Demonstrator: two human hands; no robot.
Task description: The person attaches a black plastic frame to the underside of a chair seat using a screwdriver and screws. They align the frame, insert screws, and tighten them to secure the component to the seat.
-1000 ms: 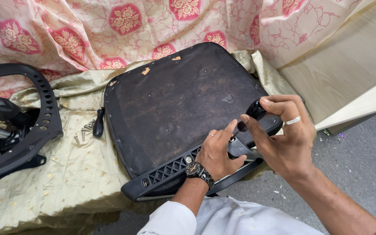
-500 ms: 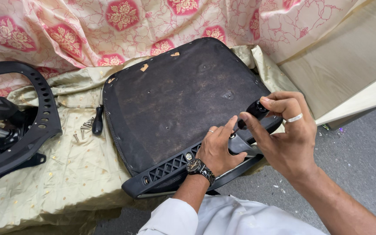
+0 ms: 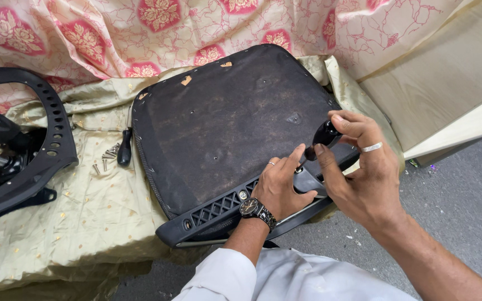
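A black chair seat base lies upside down on a pale gold cloth. My right hand, with a ring, grips the black handle of a screwdriver held down at the seat's near right edge. My left hand, wearing a wristwatch and a ring, rests on the seat's black plastic rim, with its fingertips at the tool's tip. The tip itself is hidden between my fingers.
A black curved chair frame part lies at the left on the cloth. Several loose screws and a second black-handled tool sit beside the seat. Pink floral fabric hangs behind, wooden boards stand at right, grey floor below.
The view has shifted slightly. My right hand has tilted the screwdriver handle a little upward, and my left fingers have closed in nearer the tip. The seat has stayed in place.
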